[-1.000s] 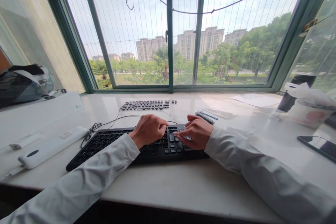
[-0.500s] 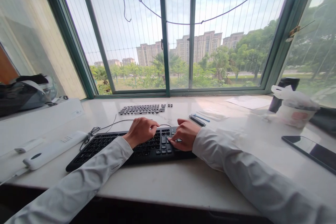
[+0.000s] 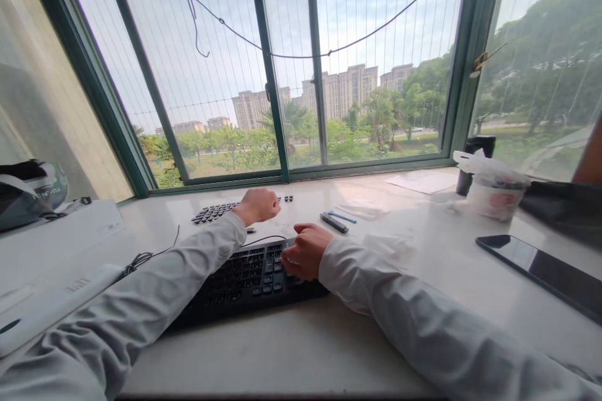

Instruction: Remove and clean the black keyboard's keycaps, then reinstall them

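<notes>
A black keyboard [image 3: 235, 291] lies on the white marble-like tabletop. Much of its main block looks stripped of keycaps, while keys still sit around the number pad. My right hand [image 3: 305, 252] rests over the number pad with its fingers curled in and pressed together; what is between them is hidden. Beyond the keyboard, my left hand [image 3: 259, 205] is closed, beside rows of loose black keycaps [image 3: 214, 212] laid out near the window. I cannot make out whether it holds a keycap. Two small keycaps [image 3: 288, 198] stand just right of that hand.
A dark pen-like tool [image 3: 333, 223] and a thin blue stick [image 3: 342, 217] lie right of the keycaps. Farther right are a phone [image 3: 540, 269], a bagged tub [image 3: 496, 194] and paper [image 3: 418, 182]. A white power strip [image 3: 61, 297] and a bundled cable [image 3: 136, 261] are at left.
My left hand has moved off the keyboard, forward to the keycap rows. My right hand stays at the number pad, its fingers more curled. The view has swung to the right.
</notes>
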Motion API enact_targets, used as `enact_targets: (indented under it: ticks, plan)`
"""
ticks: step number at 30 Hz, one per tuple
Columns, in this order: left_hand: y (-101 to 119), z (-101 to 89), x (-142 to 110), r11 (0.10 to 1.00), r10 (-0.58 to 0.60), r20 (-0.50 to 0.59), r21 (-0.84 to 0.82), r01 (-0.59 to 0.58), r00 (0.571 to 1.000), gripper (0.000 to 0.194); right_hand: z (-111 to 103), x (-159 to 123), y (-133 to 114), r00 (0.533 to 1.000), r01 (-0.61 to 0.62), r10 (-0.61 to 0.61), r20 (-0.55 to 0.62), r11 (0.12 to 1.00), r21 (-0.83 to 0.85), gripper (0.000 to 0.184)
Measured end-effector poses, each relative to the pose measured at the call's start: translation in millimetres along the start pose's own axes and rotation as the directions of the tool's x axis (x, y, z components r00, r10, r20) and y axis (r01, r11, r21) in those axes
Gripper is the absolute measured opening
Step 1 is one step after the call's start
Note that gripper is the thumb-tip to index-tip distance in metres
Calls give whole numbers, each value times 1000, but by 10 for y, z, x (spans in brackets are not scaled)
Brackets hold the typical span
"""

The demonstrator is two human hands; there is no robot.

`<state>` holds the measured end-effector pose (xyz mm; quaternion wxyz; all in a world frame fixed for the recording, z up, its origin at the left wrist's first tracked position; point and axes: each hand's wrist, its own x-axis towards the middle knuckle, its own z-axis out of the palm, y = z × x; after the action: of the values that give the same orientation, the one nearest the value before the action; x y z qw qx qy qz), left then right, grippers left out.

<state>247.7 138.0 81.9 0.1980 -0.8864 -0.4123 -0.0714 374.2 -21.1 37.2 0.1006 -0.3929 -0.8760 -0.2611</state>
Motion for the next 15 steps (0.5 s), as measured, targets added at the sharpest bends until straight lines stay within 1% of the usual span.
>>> enact_targets:
  ticks: [3,6,10,13,15]
  plan:
    - [63,160,383,1000,19,26,-9,-18,999,35,-3,8,-2,1000,-15,15,-16,1000,-2,38]
    - [87,366,666,998,62,32,-7,-62,998,37,-24,16,-8,999,-34,34,-16,999,-2,34]
    - [89,606,917,990,137,37,21,-137,990,39,-65,31,-8,997,-67,66,36,998,9,29]
    - [100,745,1064,981,187,51,47,-189,981,33,-70,36,-1,994,-88,86,70,996,22,27]
    - [111,825,1153,977,196,64,67,-201,978,29,-66,35,4,994,-89,88,65,996,23,27]
